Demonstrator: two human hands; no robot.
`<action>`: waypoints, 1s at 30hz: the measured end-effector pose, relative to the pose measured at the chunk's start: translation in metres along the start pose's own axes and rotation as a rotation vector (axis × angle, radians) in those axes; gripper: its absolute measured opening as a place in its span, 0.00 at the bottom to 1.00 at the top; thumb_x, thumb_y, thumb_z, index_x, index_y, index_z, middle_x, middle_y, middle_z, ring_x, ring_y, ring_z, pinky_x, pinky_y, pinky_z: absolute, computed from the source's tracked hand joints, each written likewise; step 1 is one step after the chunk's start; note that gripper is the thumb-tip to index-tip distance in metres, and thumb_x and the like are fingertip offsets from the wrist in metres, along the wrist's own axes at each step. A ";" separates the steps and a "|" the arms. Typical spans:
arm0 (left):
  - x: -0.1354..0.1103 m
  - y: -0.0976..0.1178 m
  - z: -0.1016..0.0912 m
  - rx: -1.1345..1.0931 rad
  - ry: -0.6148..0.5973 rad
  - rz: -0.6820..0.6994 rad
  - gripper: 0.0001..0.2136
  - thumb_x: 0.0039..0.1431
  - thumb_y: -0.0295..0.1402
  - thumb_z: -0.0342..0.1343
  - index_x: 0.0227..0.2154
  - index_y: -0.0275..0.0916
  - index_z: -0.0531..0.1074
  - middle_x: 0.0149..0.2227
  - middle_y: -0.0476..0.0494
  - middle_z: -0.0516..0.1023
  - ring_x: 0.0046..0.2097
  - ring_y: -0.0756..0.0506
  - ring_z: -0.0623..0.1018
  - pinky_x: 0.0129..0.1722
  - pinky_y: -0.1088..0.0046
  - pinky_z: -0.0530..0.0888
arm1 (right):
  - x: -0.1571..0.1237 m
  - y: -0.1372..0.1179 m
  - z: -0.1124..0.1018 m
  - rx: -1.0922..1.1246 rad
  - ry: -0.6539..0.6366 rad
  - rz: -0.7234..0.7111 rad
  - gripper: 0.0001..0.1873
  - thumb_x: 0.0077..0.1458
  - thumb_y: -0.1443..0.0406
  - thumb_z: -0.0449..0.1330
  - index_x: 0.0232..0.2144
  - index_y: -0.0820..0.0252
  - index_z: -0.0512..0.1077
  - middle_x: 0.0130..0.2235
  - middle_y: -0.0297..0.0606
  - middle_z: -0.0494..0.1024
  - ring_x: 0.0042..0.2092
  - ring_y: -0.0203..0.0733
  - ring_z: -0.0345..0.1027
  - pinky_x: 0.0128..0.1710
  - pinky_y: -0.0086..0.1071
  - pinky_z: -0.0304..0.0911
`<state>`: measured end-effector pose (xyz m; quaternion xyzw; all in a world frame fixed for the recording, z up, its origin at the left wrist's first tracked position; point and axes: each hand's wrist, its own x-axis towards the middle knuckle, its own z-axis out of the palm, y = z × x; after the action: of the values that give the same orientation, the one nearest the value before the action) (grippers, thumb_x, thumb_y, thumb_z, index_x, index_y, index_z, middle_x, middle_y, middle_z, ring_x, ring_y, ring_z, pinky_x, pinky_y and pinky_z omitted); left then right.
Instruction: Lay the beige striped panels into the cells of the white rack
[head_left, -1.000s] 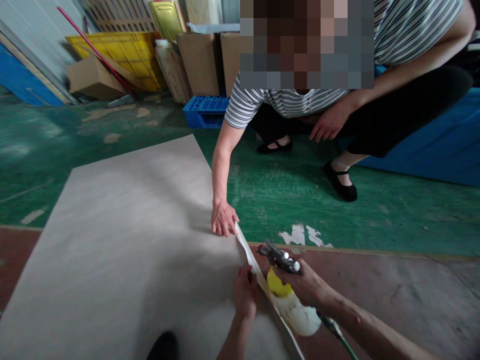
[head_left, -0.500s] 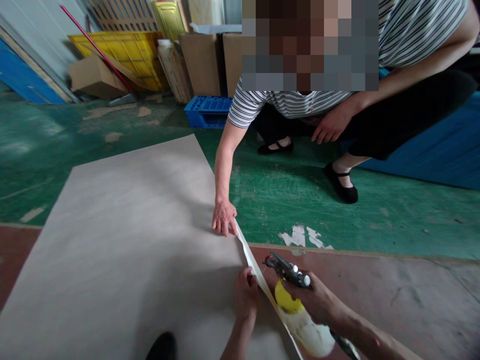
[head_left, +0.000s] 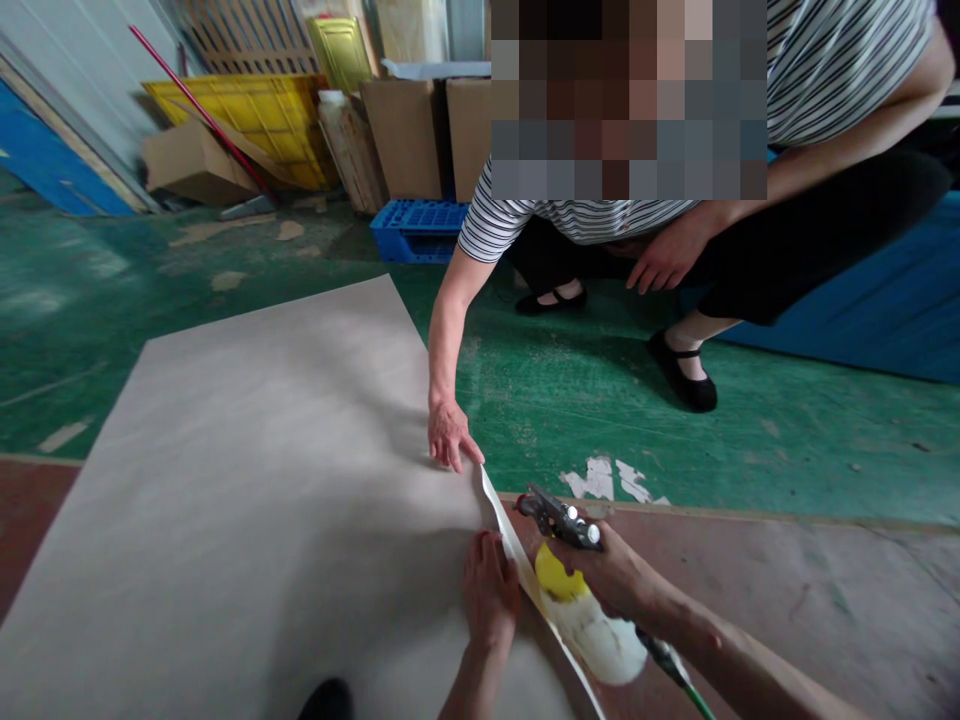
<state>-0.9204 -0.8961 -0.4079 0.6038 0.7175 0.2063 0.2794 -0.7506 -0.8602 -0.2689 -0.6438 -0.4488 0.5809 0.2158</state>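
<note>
The lifted edge strip (head_left: 517,545) of the grey sheet (head_left: 247,470) is running diagonally away from us across the floor (head_left: 675,430), between our two hands. We are pressing our left hand (head_left: 489,590) on the sheet just beside the strip's left side, fingers together and flat. Our right hand (head_left: 611,575) is lying just right of it, fingers wrapped around the spray gun (head_left: 559,515), whose nozzle is pointing at the strip. A co-worker's hand (head_left: 450,435) is pinning the far end.

Left hand (head_left: 489,588): pressed flat on the big sheet (head_left: 247,480), near its right edge.
Right hand (head_left: 611,575): gripped a glue gun (head_left: 577,590).
</note>
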 end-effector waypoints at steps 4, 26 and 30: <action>0.006 -0.008 -0.011 0.158 0.024 0.202 0.20 0.56 0.28 0.52 0.53 0.40 0.66 0.61 0.36 0.64 0.62 0.37 0.64 0.60 0.57 0.62 | 0.006 -0.004 0.004 0.015 -0.006 -0.051 0.24 0.47 0.50 0.60 0.38 0.64 0.75 0.25 0.33 0.69 0.27 0.35 0.60 0.26 0.26 0.58; 0.033 -0.008 -0.010 -0.063 -0.070 0.089 0.11 0.64 0.32 0.45 0.37 0.38 0.73 0.40 0.39 0.75 0.40 0.44 0.77 0.41 0.68 0.72 | 0.024 -0.004 0.005 -0.001 0.021 -0.002 0.17 0.49 0.54 0.61 0.33 0.63 0.72 0.22 0.32 0.69 0.24 0.33 0.60 0.22 0.24 0.56; 0.037 -0.003 -0.011 -0.053 -0.058 0.016 0.10 0.61 0.28 0.46 0.34 0.38 0.73 0.38 0.40 0.75 0.37 0.45 0.77 0.39 0.70 0.70 | 0.026 -0.018 0.004 -0.029 0.005 0.021 0.15 0.49 0.54 0.60 0.26 0.62 0.69 0.20 0.30 0.65 0.21 0.31 0.54 0.18 0.24 0.51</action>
<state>-0.9337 -0.8595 -0.4074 0.6078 0.6984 0.2097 0.3145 -0.7622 -0.8303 -0.2701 -0.6528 -0.4499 0.5751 0.2016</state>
